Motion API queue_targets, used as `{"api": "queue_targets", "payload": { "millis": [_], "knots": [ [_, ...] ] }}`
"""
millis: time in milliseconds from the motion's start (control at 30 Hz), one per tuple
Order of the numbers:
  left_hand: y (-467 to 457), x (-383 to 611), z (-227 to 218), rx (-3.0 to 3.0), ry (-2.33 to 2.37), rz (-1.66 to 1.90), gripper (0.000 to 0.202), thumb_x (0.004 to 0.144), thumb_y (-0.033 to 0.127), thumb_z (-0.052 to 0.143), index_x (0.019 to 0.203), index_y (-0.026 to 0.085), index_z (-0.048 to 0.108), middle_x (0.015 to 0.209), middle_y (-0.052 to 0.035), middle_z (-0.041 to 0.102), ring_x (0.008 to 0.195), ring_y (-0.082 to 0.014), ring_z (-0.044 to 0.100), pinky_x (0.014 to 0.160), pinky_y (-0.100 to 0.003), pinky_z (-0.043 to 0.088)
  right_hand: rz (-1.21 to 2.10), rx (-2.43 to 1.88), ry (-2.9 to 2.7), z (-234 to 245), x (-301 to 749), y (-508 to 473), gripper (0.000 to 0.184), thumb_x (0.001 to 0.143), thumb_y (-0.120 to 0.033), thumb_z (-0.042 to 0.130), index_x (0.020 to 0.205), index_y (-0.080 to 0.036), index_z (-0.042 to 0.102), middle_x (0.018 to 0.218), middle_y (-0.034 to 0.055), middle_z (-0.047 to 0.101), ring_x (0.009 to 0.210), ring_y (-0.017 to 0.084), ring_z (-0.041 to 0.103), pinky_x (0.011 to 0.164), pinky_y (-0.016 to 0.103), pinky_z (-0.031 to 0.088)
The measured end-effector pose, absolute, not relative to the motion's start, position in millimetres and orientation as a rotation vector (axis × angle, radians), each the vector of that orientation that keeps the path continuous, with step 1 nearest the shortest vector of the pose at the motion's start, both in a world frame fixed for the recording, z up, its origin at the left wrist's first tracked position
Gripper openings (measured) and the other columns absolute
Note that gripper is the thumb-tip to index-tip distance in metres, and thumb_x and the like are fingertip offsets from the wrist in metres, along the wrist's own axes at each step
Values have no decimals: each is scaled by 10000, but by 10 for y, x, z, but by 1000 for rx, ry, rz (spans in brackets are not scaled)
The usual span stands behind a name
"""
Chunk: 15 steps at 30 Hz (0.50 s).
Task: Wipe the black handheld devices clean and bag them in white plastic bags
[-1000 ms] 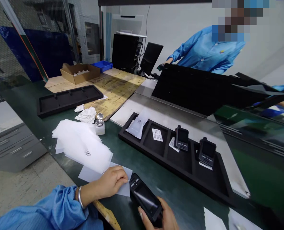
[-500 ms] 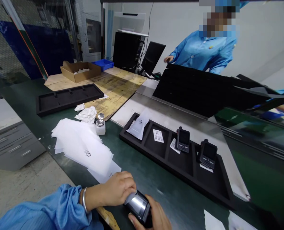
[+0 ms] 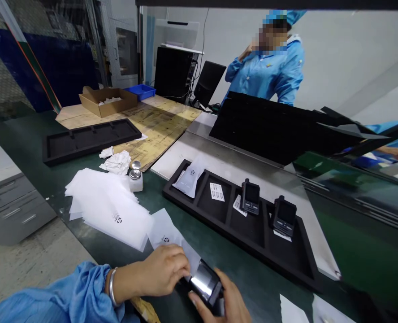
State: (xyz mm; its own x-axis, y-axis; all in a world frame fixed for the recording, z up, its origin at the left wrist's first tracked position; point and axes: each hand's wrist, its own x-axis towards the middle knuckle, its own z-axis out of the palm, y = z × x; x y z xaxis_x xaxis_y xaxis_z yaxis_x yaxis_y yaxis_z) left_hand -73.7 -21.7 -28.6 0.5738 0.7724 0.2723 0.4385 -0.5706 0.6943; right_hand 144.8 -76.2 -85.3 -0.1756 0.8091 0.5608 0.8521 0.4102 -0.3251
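Note:
Near the front edge of the bench, my right hand (image 3: 231,299) grips a black handheld radio (image 3: 205,283) with a shiny screen. My left hand (image 3: 167,270) is closed on the near end of a frosted plastic bag (image 3: 168,235) printed with a recycling mark. The bag's end meets the far end of the radio; how far the radio is inside it, I cannot tell. To the left lies a fanned stack of similar bags (image 3: 105,204). Beyond my hands, a black compartment tray (image 3: 215,222) holds a bagged item (image 3: 188,179), two radios (image 3: 251,196) and label sheets (image 3: 217,192).
A small bottle with a metal top (image 3: 136,181) stands beside crumpled white paper (image 3: 117,162). Behind are another black tray (image 3: 93,150), a cardboard box (image 3: 100,107) and a blue bin (image 3: 141,92). A co-worker (image 3: 262,76) stands behind black sheets (image 3: 259,128). Paper pieces (image 3: 292,309) lie front right.
One bag has come away from the stack and now stretches out from my left hand towards the radio. The co-worker's hand has risen towards their head. The view has shifted slightly.

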Motion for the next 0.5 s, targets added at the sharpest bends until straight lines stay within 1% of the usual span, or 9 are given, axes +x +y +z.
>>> {"api": "queue_targets", "payload": {
  "millis": [100, 133, 233, 300, 433, 500],
  "knots": [
    [-248, -654, -279, 2256, 949, 735, 167, 956, 214, 439, 887, 183, 588, 862, -54, 610, 818, -176, 562, 769, -272, 447, -24, -1280, -2139, -870, 1426, -757, 701, 801, -667, 631, 1223, -120, 515, 904, 112, 685, 757, 227, 694, 652, 291, 575],
    [-250, -632, -272, 2259, 940, 731, 169, 955, 214, 436, 889, 182, 589, 866, -57, 611, 819, -178, 561, 767, -274, 451, -26, -1292, -2136, -871, 1428, -755, 705, 804, -671, 625, 1226, -117, 512, 906, 115, 685, 759, 229, 695, 654, 293, 575],
    [-252, -584, -254, 2251, 872, 761, 188, 956, 236, 432, 871, 179, 591, 851, -61, 611, 802, -177, 560, 767, -273, 461, -65, -1439, -1999, -848, 1467, -746, 692, 843, -655, 588, 1238, -92, 504, 997, 167, 676, 839, 257, 697, 670, 309, 575],
    [-258, -558, -253, 2235, 831, 787, 201, 959, 248, 429, 860, 178, 590, 836, -59, 608, 790, -171, 560, 760, -264, 462, -67, -1465, -1956, -826, 1491, -742, 681, 853, -648, 580, 1238, -91, 506, 1021, 178, 671, 857, 263, 694, 674, 315, 575],
    [-252, -499, -246, 2221, 833, 800, 190, 957, 236, 428, 868, 182, 587, 847, -55, 614, 794, -168, 560, 756, -265, 456, -64, -1293, -2045, -817, 1470, -746, 684, 829, -671, 596, 1222, -118, 510, 907, 120, 687, 760, 233, 695, 646, 303, 575],
    [-236, -469, -229, 2217, 835, 805, 188, 958, 234, 426, 871, 184, 585, 841, -53, 616, 791, -168, 559, 754, -271, 456, -56, -1289, -2050, -820, 1452, -746, 686, 828, -669, 599, 1228, -120, 503, 902, 116, 688, 755, 230, 696, 646, 301, 577]
  ]
}}
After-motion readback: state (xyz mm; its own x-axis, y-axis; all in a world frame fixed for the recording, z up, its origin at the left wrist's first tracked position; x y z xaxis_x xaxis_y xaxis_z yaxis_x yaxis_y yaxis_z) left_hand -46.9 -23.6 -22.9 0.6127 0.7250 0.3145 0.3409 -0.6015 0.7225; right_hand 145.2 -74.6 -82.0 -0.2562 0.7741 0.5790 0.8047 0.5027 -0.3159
